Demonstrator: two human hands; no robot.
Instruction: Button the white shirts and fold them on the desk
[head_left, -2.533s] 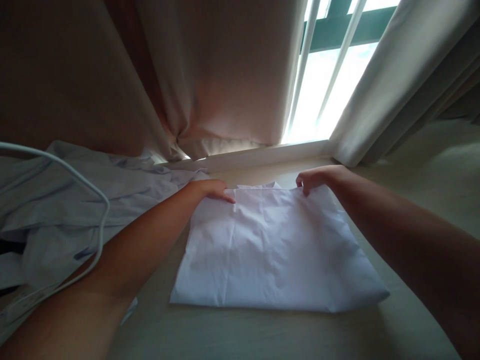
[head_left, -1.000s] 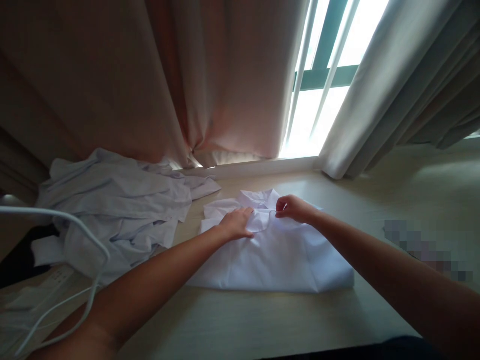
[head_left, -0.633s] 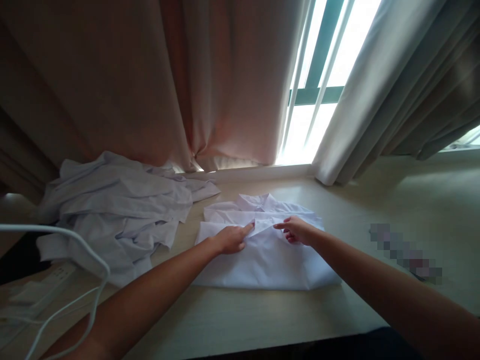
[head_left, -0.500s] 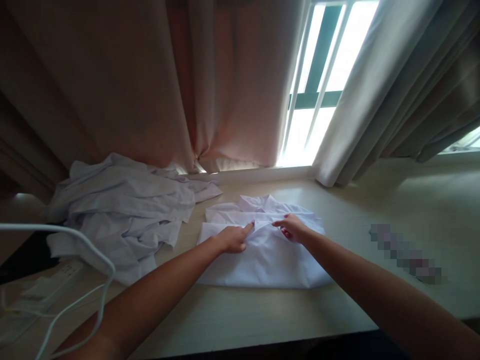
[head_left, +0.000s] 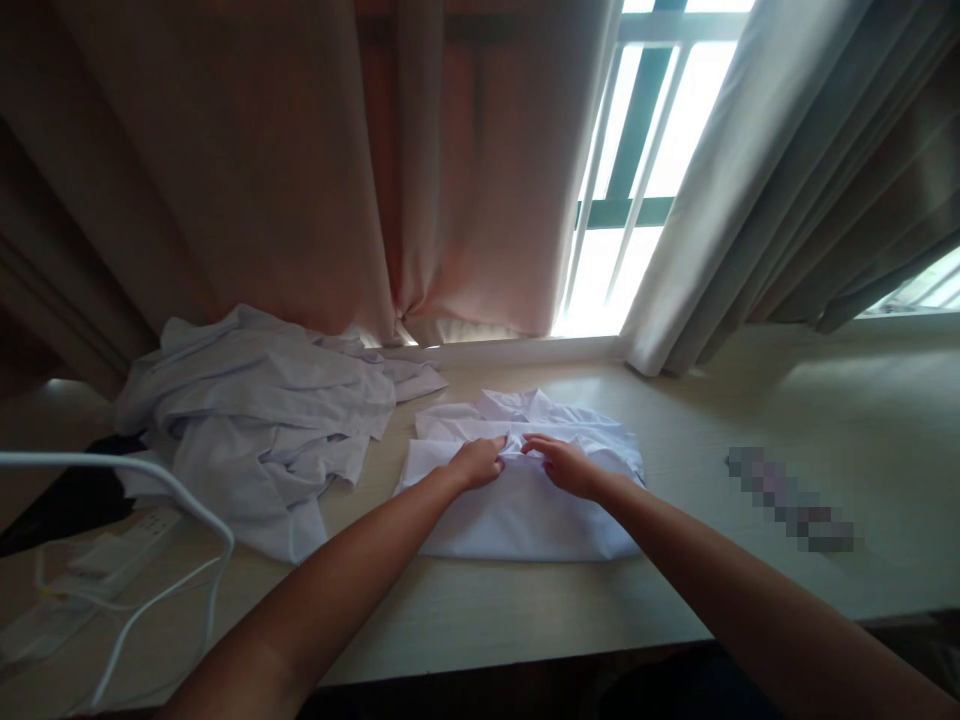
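A white collared shirt (head_left: 525,525) lies folded in front of me, its collar at the far side and a smooth folded edge toward me. My left hand (head_left: 480,463) is closed, pinching the cloth near the shirt's middle. Just to its right, my right hand (head_left: 566,467) has bent fingers on the same part, closed on the fabric. Between the fingertips the cloth is bunched into small raised creases. The thumb of my right hand is mostly hidden.
A loose heap of white clothes (head_left: 262,400) lies on the left of the pale tabletop (head_left: 675,560). Nearer are a white power strip (head_left: 90,585) and a looping white cable (head_left: 180,490). A blurred-out object (head_left: 791,500) lies at right. Curtains (head_left: 480,170) hang behind.
Both hands have drawn closer together on the shirt, the right one shifting left. The cloth between them is now more bunched. The camera view has shifted slightly.
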